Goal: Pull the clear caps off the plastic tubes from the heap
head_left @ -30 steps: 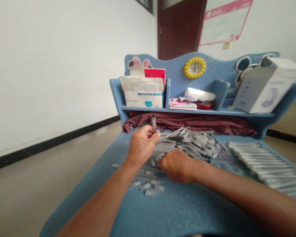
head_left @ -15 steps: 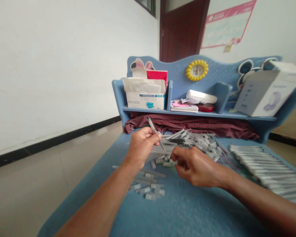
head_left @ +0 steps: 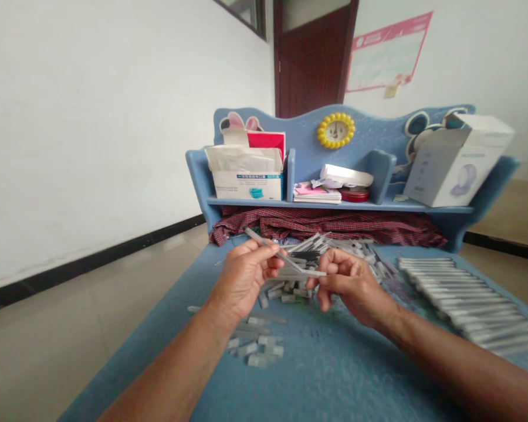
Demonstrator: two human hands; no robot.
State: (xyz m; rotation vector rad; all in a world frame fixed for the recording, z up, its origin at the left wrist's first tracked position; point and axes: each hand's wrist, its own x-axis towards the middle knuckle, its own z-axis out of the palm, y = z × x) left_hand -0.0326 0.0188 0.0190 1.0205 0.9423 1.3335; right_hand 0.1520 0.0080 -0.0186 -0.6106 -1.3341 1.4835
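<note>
We pinch one thin grey plastic tube [head_left: 290,262] between left hand [head_left: 240,281] and right hand [head_left: 349,287]; about six short grey caps [head_left: 259,349] lie nearby.

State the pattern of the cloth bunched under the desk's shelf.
The cloth is a red-and-dark plaid check, clearest in the head view.

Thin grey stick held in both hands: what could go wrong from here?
The thin grey stick, pinched between left hand and right hand, might slip into the loose pile below and get lost. The small caps lie by the left forearm; a sweep could knock them off the desk.
</note>
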